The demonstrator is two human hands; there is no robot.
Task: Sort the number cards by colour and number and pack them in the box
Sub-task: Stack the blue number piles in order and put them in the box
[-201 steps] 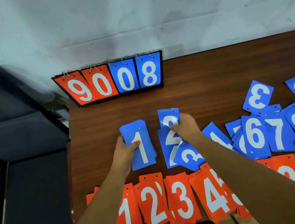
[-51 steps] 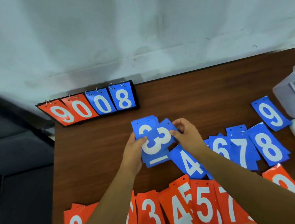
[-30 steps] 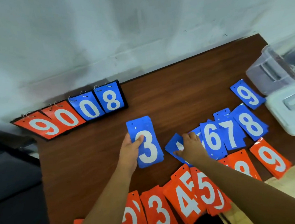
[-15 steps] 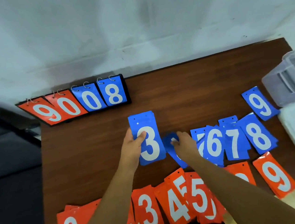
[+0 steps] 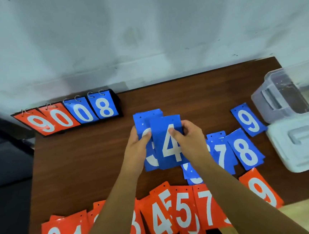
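Centrally, above a dark wooden table (image 5: 97, 155), the left hand (image 5: 137, 146) grips a blue stack (image 5: 144, 123) of number cards, thumb curled across its face, where part of a white numeral shows. The right hand (image 5: 189, 138) pinches a blue 4 card (image 5: 166, 149) with the thumb on the front and the fingers curled at its right edge; this card overlaps the right portion of the stack, upright and slightly lower. Whether the two actually touch cannot be told.

To the right on the table lie a blue 7 (image 5: 221, 155), a blue 8 (image 5: 245, 151) and, apart from them, a blue 9 (image 5: 248, 119); another blue card (image 5: 191, 171) is partly hidden by the right forearm. Orange cards (image 5: 184, 213) form a row along the near edge, with 0, 1, 3, 4, 5, 7 and 9 legible.

At the right edge stands a clear plastic box (image 5: 282, 96), with its white lid (image 5: 301, 141) lying just in front of it. A flip scoreboard (image 5: 71, 114) at the far left corner reads 9, 0, 0, 8.
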